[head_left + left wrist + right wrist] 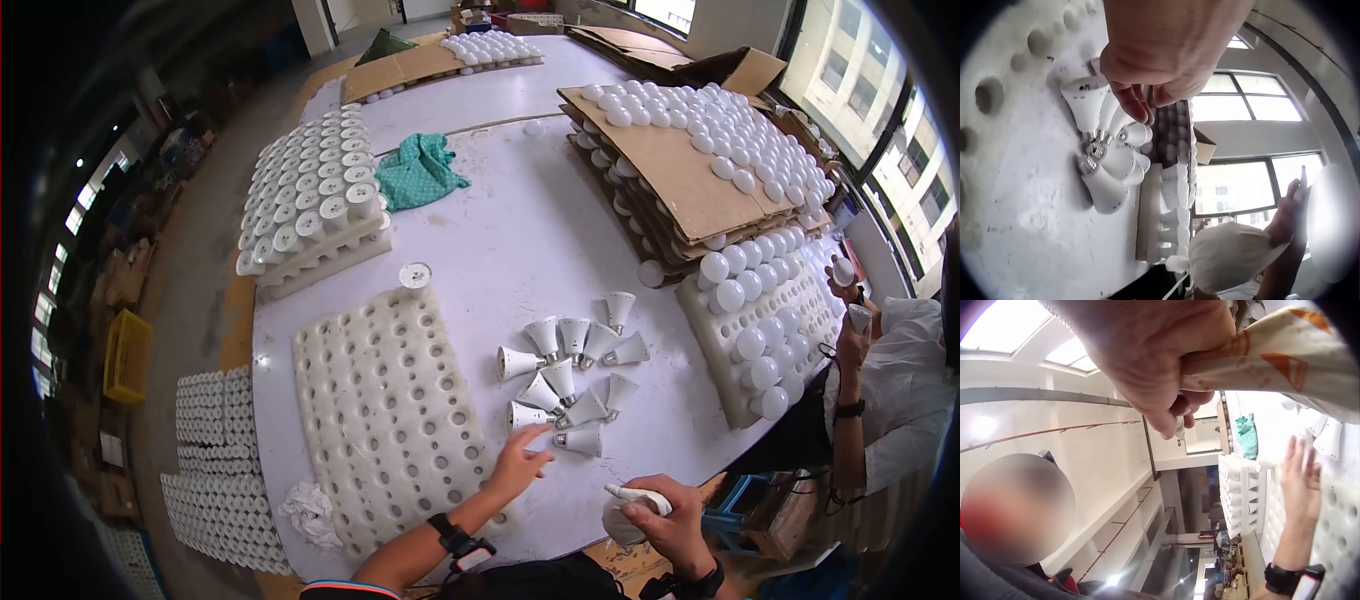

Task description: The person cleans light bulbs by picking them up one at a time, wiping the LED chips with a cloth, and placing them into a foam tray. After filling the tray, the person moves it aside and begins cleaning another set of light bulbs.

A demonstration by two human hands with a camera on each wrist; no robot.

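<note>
White cone-shaped lamp housings [582, 440] with metal screw ends lie in a loose group on the table. My left hand [518, 468] hovers at the near side of this group, fingers extended and holding nothing; in the left wrist view the same hand [1160, 56] hangs above the housings [1107, 187]. Off to the right, near the table's front edge, my right hand [682, 525] grips a white cloth [622, 522]. Orange marks show on the cloth [1279, 369] in the right wrist view. Whether anything is inside the cloth, I cannot tell.
A foam tray [385, 420] with rows of holes lies left of the housings. A single housing [415, 275] stands beyond it, near a filled tray and a green cloth [420, 172]. Bulb covers [770, 403] fill trays at right, beside another person [900, 380].
</note>
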